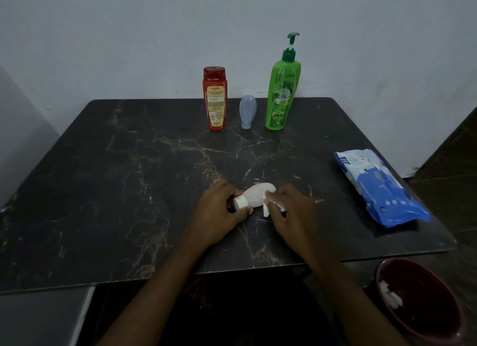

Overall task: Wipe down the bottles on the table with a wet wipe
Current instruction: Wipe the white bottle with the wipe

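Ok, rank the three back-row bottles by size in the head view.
1. Green Vatika pump bottle
2. Red bottle
3. Small grey-blue bottle
They stand in one row, so distance hardly skews this.

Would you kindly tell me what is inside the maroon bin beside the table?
Crumpled white wads, likely used wipes, lie against the left inner wall of the bin. The rest of its inside is too dark to make out.

Left hand [219, 210], right hand [293, 213]: bare. Forearms [160, 281] bare, slender, visible to bottom frame edge.
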